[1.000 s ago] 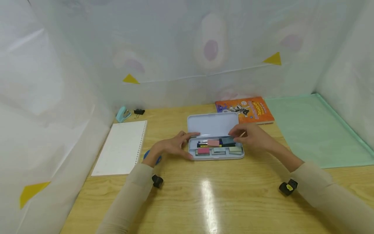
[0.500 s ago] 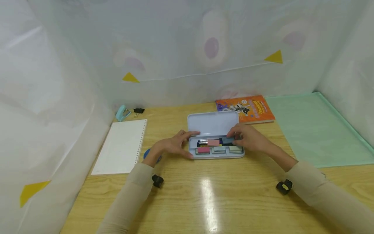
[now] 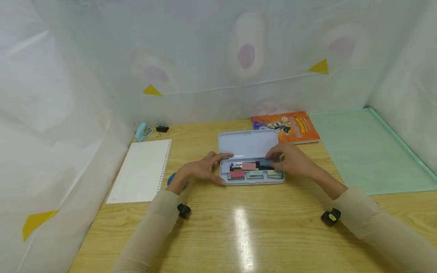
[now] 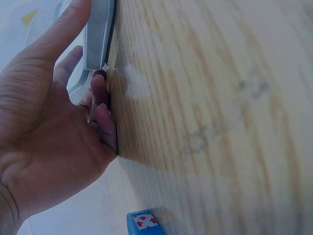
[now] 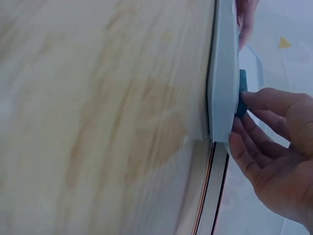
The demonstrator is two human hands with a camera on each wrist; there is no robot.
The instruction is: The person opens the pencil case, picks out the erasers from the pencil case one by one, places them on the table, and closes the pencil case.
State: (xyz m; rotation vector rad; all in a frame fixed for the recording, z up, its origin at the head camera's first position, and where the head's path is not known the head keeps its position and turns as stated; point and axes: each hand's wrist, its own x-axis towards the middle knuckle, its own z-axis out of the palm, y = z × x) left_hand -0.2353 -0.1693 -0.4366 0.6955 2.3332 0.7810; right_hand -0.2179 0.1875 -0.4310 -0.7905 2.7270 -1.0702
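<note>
A pale blue pencil case (image 3: 223, 177) lies with its lid up on the wooden table. At its left end my left hand (image 3: 203, 168) holds it, thumb at the front corner and index finger along the back. My right hand (image 3: 293, 160) pinches a dark blue eraser-like block (image 3: 266, 162) at the right of the back compartment; its thumb rests on the block (image 5: 242, 95) in the right wrist view. Pens (image 3: 235, 167) and a pink block (image 3: 249, 166) lie beside it. Pink (image 3: 237, 174), pale blue (image 3: 255, 174) and pale green (image 3: 274, 173) blocks fill the front row.
An orange book (image 3: 300, 129) lies behind the case, a green mat (image 3: 375, 151) to the right. On the left are a sheet of punched paper (image 3: 141, 170), a light blue stapler (image 3: 142, 132) and a black binder clip (image 3: 162, 129). A blue round item (image 3: 172, 180) is partly behind my left wrist.
My right hand has moved slightly left and in over the case, its thumb and fingers drawing closer around the dark blue block. The left hand keeps its place on the case.
</note>
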